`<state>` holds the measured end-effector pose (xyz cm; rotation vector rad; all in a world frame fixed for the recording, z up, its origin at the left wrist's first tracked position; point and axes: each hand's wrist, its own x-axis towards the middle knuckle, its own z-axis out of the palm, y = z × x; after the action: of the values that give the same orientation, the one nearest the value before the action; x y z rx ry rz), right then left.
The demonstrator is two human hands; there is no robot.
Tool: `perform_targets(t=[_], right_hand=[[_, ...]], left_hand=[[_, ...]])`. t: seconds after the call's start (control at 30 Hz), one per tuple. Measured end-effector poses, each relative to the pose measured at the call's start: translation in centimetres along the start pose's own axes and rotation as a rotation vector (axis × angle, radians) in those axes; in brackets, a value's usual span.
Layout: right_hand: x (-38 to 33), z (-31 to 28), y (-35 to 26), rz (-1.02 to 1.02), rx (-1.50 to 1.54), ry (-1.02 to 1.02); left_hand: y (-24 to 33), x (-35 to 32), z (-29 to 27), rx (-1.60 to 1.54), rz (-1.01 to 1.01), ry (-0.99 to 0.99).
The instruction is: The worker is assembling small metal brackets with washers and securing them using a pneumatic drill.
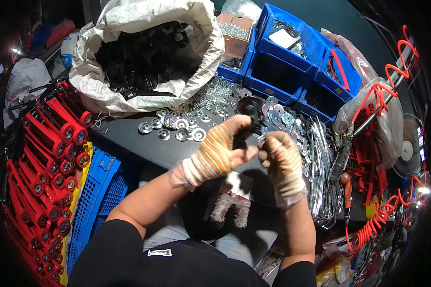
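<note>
Frame centre: gloved left hand (220,150) and gloved right hand (280,155), fingers curled, meet knuckle to knuckle, both gripping a small black plastic part (248,117) above the dark worktop (143,143); round silver metal washers (177,126) lie just beyond.

A big white sack (129,71) of black parts stands at the back of the dark table (143,146), beside blue bins (297,62) and a cardboard box (235,33) (screws inside). Red tubes (48,158) pile up on the left, over a blue crate (98,191).
</note>
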<state>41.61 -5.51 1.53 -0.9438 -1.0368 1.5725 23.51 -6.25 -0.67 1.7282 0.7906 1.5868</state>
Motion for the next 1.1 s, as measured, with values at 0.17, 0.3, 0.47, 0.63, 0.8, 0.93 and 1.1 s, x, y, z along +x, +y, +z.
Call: perform_targets(t=[0.17,0.3,0.47,0.63,0.8,0.93,1.1], right_hand=[[-2.6,1.1,0.3,-0.125,-0.305,-0.024],[-1.4,-0.5,3.6,-0.631,-0.788,0.094],[0.0,0.1,4.4,-0.218,0.020,0.231],[-2.4,3.2,3.9,-0.317,0.233,0.193],[-3.6,3.5,4.5,-0.354,0.246,0.175],[-4.3,3.8,5.1,-0.292,0.393,0.165],[-3.3,1.7,4.8,-0.138,0.306,-0.050]], left_hand=[[-0.8,-0.9,0.4,-0.245,-0.194,-0.160],[-1.2,1.1,0.7,-0.491,-0.609,-0.072],[-2.6,1.3,0.9,-0.145,-0.508,0.004],[-0.1,-1.5,2.2,0.009,-0.135,0.054],[1.0,-2.1,1.7,0.374,0.100,0.016],[2.6,-2.6,1.5,0.540,0.165,-0.021],[0.7,-3.4,0.7,0.396,0.039,0.049]])
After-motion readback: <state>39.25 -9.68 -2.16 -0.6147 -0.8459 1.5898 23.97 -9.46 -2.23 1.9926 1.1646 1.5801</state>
